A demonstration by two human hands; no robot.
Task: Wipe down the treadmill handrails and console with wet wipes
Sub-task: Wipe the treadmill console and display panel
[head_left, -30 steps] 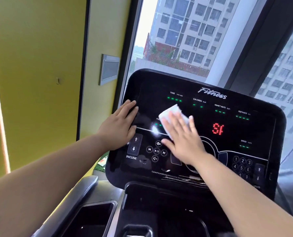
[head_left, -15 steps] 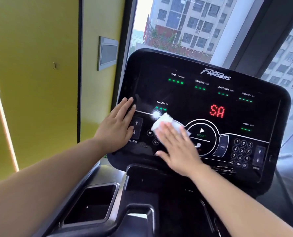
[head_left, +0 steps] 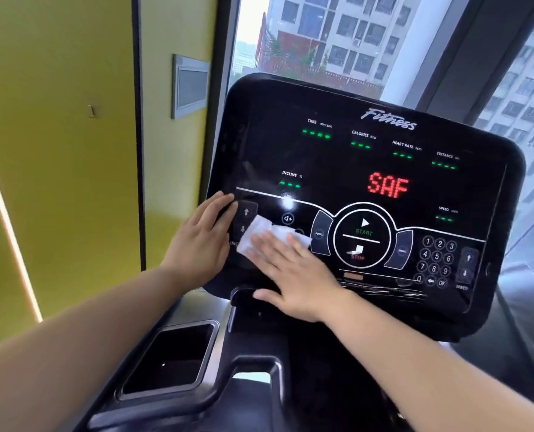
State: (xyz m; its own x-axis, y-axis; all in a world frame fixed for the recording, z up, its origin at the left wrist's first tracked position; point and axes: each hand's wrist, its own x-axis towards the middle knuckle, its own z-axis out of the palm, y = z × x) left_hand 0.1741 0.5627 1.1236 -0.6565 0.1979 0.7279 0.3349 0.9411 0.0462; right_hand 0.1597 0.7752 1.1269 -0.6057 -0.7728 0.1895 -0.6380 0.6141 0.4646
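Observation:
The black treadmill console fills the middle of the view, its red display reading SAF. A white wet wipe lies flat on the console's lower left, over the media buttons beside the incline arrows. My right hand presses on it with straight, spread fingers. At the console's left edge my left hand rests flat, fingers straight, just left of the wipe and holding nothing. No handrail is clearly in view.
A black recessed cup holder sits in the grey deck below the console. A yellow wall with a small grey panel stands to the left. Windows with buildings lie behind the console.
My right hand has slid the wipe down and to the left across the console, from below the TIME readout to the buttons beside the incline arrows. The left hand stayed at the left edge.

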